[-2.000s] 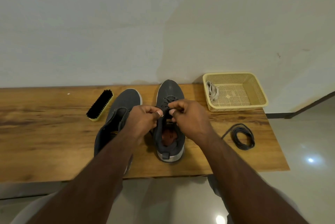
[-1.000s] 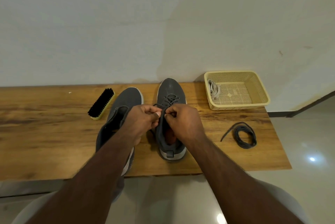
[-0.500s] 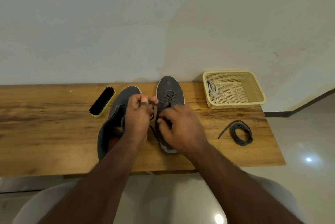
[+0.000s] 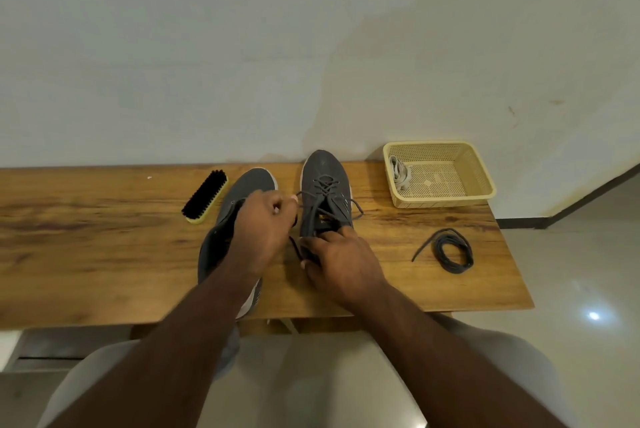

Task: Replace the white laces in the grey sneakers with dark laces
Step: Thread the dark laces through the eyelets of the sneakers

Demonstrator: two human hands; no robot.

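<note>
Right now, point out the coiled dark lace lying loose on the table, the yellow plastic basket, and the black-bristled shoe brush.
coiled dark lace (image 4: 453, 250): head view, on the coil's loops.
yellow plastic basket (image 4: 483, 174): head view, on its right wall.
black-bristled shoe brush (image 4: 204, 193): head view, on the bristles.

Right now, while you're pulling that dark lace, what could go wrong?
The left sneaker hangs over the table edge under the left hand's arm, so a nudge might tip it off. The left hand pulls the dark lace sideways; if the right hand loosens on the right sneaker, that shoe may slide. The far lace end lies loose and might slip back through.
</note>
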